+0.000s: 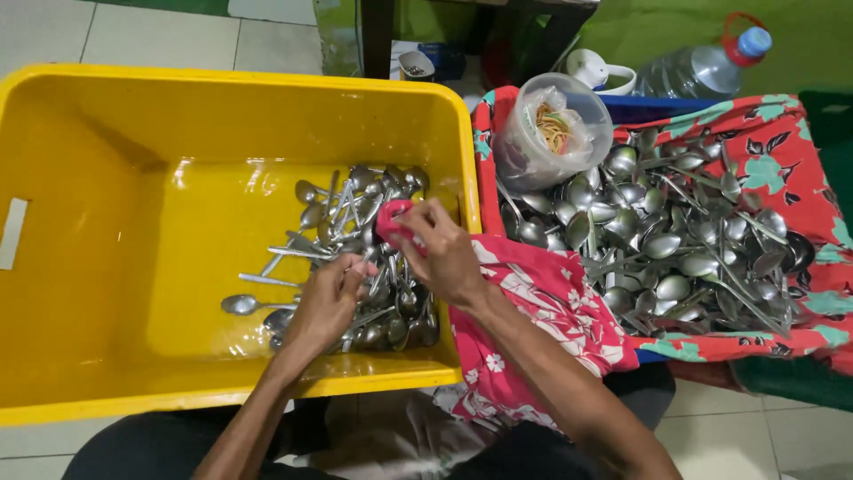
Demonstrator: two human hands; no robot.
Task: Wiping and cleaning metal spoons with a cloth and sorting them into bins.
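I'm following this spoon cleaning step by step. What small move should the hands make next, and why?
Probably draw the red cloth in the right hand along the spoon that the left hand pinches over the yellow tub. Cloth and spoon already meet above the wet cutlery there, and the heap of spoons on the floral cloth lies apart.

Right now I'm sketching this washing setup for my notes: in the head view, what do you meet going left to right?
Yellow tub → left hand on the wet spoons → right hand holding a pink scrubber → clear plastic container → heap of spoons on the red floral cloth.
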